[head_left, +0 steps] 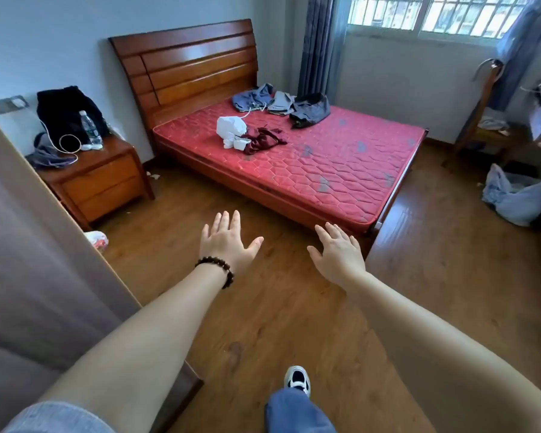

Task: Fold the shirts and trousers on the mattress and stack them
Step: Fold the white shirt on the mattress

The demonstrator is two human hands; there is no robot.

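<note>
1. Both arms reach forward over the wooden floor (263, 307). The left hand (227, 242) has its fingers straight and spread and holds nothing; a dark bead bracelet (217, 270) circles its wrist. The right hand (338, 253) is likewise flat, fingers apart, holding nothing.
2. The red mattress (325, 170) lies beyond both hands, its near corner just past the right hand's fingertips; neither hand touches it.
3. On the mattress, well beyond the left hand, a white garment (231, 129) lies crumpled with a dark red garment (263, 140) touching it on the right.
4. Farther off, near the wooden headboard (188, 60), lie a blue garment (252, 96), a grey garment (281, 103) and a dark grey garment (311, 110), loosely bunched side by side and overlapping.
5. Left of the left hand stands a wooden nightstand (103, 179) bearing a black bag (63, 110), a water bottle (89, 128) and a white cable (69, 145).
6. A brown panel (28, 245) fills the frame's left edge, close beside the left forearm.
7. Right of the right hand, a pale blue bundle (512, 195) sits on the floor; a wooden chair (481, 120) stands behind it.
8. Below the arms a shoe (298, 379) and a denim leg (297, 414) show, cut off at the bottom edge.
9. Which crumpled garments are shirts and which trousers is hard to tell.
</note>
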